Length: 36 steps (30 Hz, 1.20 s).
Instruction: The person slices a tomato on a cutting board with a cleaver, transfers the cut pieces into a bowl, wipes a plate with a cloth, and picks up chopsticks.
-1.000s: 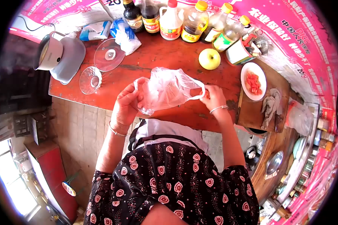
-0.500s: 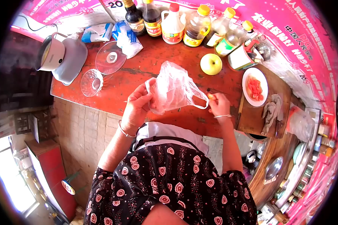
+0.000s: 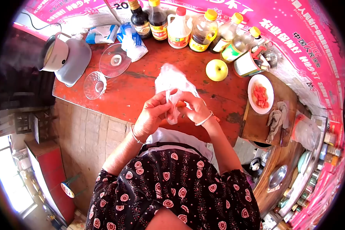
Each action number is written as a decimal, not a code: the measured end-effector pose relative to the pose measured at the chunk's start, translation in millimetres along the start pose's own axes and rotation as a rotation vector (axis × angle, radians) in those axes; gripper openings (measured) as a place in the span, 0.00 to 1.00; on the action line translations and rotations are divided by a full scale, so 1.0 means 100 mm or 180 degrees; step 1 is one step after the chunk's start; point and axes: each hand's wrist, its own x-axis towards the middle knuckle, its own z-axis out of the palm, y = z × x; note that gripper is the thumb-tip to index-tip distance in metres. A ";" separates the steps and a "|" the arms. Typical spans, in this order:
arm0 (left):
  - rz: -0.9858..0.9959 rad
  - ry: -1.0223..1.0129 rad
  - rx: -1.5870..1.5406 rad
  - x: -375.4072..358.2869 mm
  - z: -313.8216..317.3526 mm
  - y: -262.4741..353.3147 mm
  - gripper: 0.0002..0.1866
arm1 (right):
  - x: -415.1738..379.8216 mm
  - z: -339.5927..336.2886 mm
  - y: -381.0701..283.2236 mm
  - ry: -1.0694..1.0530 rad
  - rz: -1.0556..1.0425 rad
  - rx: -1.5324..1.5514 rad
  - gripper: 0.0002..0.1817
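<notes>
A thin white plastic bag (image 3: 175,79) is bunched between my two hands, over the front edge of the red table (image 3: 138,82). My left hand (image 3: 154,111) pinches the gathered top of the bag between thumb and fingers. Close against it, my right hand (image 3: 195,109) also grips the bag's gathered part. The body of the bag spreads away from me over the tabletop; what it contains, if anything, I cannot make out. Beyond my right hand sits a yellow-green apple (image 3: 216,70).
Several sauce and oil bottles (image 3: 179,32) line the back wall. To the left are a glass bowl (image 3: 95,85), a glass lid (image 3: 115,60) and a small pot (image 3: 54,53). On the right, a white bowl (image 3: 260,109) of chopped red food stands by a grey cloth (image 3: 276,120).
My right hand has moved left from the bag's handle to meet my left hand. The bag's spread handles are now gathered together between both hands.
</notes>
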 end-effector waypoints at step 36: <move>0.0218 -0.0005 -0.0479 -0.02 -0.21 0.09 0.23 | -0.90 -0.58 0.10 0.1508 0.1836 -0.0068 0.10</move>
